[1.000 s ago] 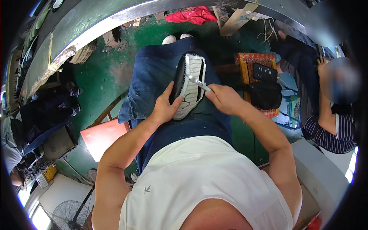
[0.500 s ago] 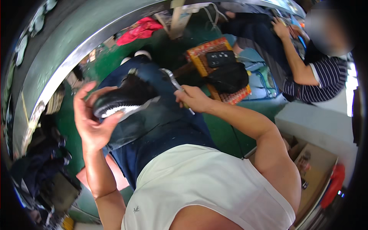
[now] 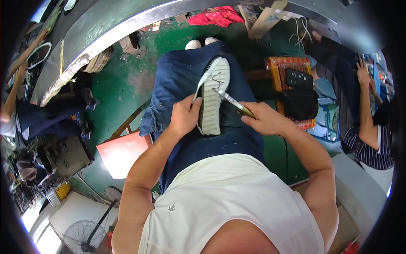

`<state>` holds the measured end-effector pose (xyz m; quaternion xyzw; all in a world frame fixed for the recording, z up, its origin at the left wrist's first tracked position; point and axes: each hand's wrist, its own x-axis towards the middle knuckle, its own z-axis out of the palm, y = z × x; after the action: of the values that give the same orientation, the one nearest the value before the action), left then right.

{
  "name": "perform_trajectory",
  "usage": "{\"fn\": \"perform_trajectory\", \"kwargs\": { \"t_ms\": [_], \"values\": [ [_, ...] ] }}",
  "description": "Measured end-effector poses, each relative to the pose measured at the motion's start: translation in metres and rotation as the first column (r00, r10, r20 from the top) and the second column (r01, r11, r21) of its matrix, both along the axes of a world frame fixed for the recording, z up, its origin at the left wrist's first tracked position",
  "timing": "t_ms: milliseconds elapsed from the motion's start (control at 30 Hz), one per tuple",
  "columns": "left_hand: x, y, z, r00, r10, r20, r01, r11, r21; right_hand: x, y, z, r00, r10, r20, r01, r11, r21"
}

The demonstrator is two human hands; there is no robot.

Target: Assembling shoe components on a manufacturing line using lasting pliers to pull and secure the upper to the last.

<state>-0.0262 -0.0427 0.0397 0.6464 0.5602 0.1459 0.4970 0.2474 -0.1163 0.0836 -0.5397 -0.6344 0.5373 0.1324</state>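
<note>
A shoe lies sole up on my lap, over a dark blue apron. Its ribbed sole is pale with a dark scribbled line near the toe. My left hand grips the shoe along its left side. My right hand holds a thin brush with a metal ferrule. The brush tip touches the sole near its middle. I wear a white sleeveless top, and my white shoe tips show past my knees.
A green floor lies below. A red stool stands at my left. A patterned orange tray with black shoe parts sits at my right, beside a person in a striped shirt. A curved metal bench edge runs ahead; a fan stands lower left.
The shoe has been turned from upper-side out, raised in my left hand, to sole up on my lap. My right hand has brought the brush onto the sole.
</note>
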Motion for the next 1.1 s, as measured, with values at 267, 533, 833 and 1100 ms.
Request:
{"fn": "perform_trajectory", "kwargs": {
  "t_ms": [267,533,833,1100],
  "values": [
    [0.010,-0.005,0.018,0.982,-0.175,-0.068,0.185,0.846,0.499,-0.009,0.082,0.055,0.848,0.456,0.271,-0.364,0.871,-0.329],
    [0.013,0.004,-0.028,0.490,0.459,0.741,0.156,0.790,-0.593,-0.023,0.060,0.000,0.904,0.258,0.340,-0.279,0.960,0.012],
    [0.022,0.015,-0.064,0.830,0.191,0.524,-0.034,0.955,-0.294,-0.027,0.027,-0.021,0.980,-0.021,0.199,0.005,0.997,0.078],
    [0.031,0.010,-0.040,0.950,0.074,0.304,-0.071,0.997,-0.020,-0.023,0.050,-0.021,0.981,-0.189,-0.045,0.143,0.861,-0.489]
  ]
}}
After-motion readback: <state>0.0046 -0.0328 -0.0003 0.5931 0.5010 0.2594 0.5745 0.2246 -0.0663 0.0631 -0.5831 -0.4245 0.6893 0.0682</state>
